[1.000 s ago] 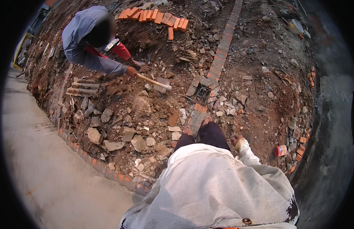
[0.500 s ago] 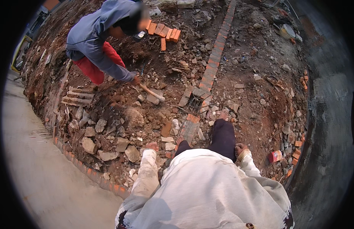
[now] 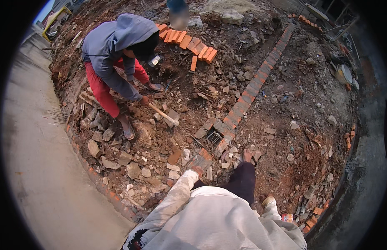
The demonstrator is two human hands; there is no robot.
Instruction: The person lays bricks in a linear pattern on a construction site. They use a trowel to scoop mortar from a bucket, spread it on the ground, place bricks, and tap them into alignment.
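Note:
My left hand reaches down from a pale sleeve to the near end of a brick line, beside a reddish brick. Whether it grips the brick is too small to tell. My right hand hangs low by my hip, above bare soil; its fingers are not clear. My dark-trousered leg and bare foot stand between the two hands. A person in a grey hooded top and red trousers crouches at upper left, holding a wooden-handled hammer over the rubble.
Broken stones and rubble lie left of me. A brick kerb edges a concrete path. A row of orange bricks lies at the top. More brick pieces sit at the right rim.
The view has tipped forward. My left arm has come out and down toward the bricks, and my right hand has dropped lower. The crouching person has shifted and lowered the hammer.

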